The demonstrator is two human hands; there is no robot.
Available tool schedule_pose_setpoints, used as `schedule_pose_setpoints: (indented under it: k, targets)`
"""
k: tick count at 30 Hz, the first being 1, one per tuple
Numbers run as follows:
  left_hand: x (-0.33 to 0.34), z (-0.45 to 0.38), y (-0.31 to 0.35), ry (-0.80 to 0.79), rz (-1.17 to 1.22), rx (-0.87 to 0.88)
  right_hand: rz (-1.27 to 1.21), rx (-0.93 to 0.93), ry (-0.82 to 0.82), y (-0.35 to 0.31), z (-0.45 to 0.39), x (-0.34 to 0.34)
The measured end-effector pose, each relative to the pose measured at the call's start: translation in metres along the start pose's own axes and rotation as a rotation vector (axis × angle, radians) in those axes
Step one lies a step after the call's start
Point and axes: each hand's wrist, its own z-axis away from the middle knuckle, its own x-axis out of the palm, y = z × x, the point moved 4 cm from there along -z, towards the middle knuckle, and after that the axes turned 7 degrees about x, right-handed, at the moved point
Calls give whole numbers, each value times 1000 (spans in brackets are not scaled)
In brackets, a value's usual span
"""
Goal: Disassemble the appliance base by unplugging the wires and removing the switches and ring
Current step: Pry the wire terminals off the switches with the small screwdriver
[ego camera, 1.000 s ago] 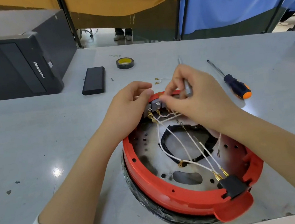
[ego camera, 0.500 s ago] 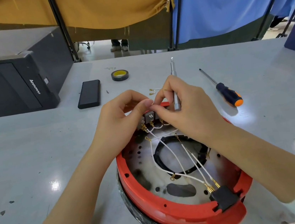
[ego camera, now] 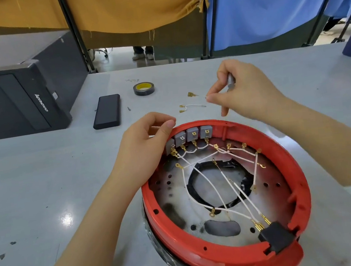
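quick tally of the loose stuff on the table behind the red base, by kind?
Black tape roll: 1
Black slab-shaped device, likely a power bank: 1
Loose white jumper wire with brass terminals: 1
Loose brass terminal: 1
Black Lenovo computer case: 1
Total: 5
Not counted: the wire end pinched in the right hand.

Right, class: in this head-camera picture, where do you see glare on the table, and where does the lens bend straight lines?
Head view: overhead light makes a bright glare spot on the grey table left of the red ring; the wide lens bows the table's far edge and tilts the black curtain poles; the right hand is slightly soft, the switches sharp.
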Motion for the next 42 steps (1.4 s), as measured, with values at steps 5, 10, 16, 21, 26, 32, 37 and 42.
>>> schedule_pose_setpoints:
  k: [5, 10, 16, 21, 26, 32, 37, 42]
  targets:
    - [0, 0, -2, -20, -27, -45, 77, 207, -171, 58, -44, 33]
    - [1, -1, -3, -36, -56, -32, 194, 148, -153, 74, -66, 62]
    - [1, 0, -2, -50, -62, -31, 254, 64, -139, 73, -89, 73]
    - [1, 0, -2, -53, -77, -42, 202, 59, -137, 67, -90, 66]
    - [1, 0, -2, -48, -58, -44, 41, 46, -191, 38, -64, 47]
    - [1, -1, -4, 3, 117, -109, -250, -73, -291, -9, -9, 34]
    - [0, 0, -2, 44, 139, -117, 245, -247, -109, -5, 23, 38]
    - [-2, 2, -2, 86, 85, -118, 362, -367, -156, -7, 23, 43]
